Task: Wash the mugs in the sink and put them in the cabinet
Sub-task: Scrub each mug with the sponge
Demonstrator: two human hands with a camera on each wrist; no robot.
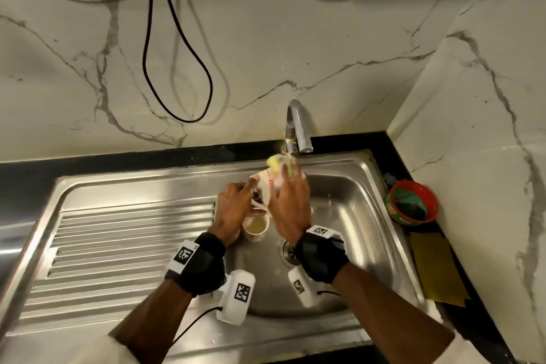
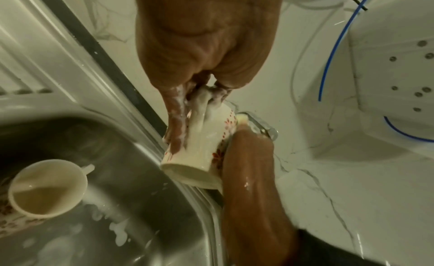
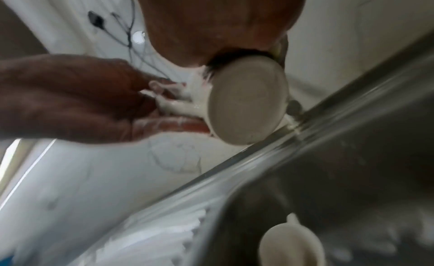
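Observation:
A white mug with red flowers point(image 1: 263, 184) hangs tilted and soapy over the sink basin point(image 1: 357, 216), just below the faucet. My left hand point(image 1: 236, 201) pinches its handle point(image 2: 202, 110), fingers covered in foam. My right hand point(image 1: 291, 196) presses a yellow sponge point(image 1: 280, 163) against the mug's outer wall. The right wrist view shows the mug's base point(image 3: 246, 102) and my left hand point(image 3: 94, 99) at the handle. A second white mug point(image 1: 256, 227) stands upright on the basin floor beneath my hands, with murky liquid inside point(image 2: 47, 188).
The chrome faucet point(image 1: 298, 127) rises at the back rim. A ribbed drainboard point(image 1: 133, 245) lies to the left. A red-and-green tub point(image 1: 412, 204) and a yellow cloth point(image 1: 437, 269) sit on the black counter at right. Cables hang on the marble wall point(image 1: 177, 53).

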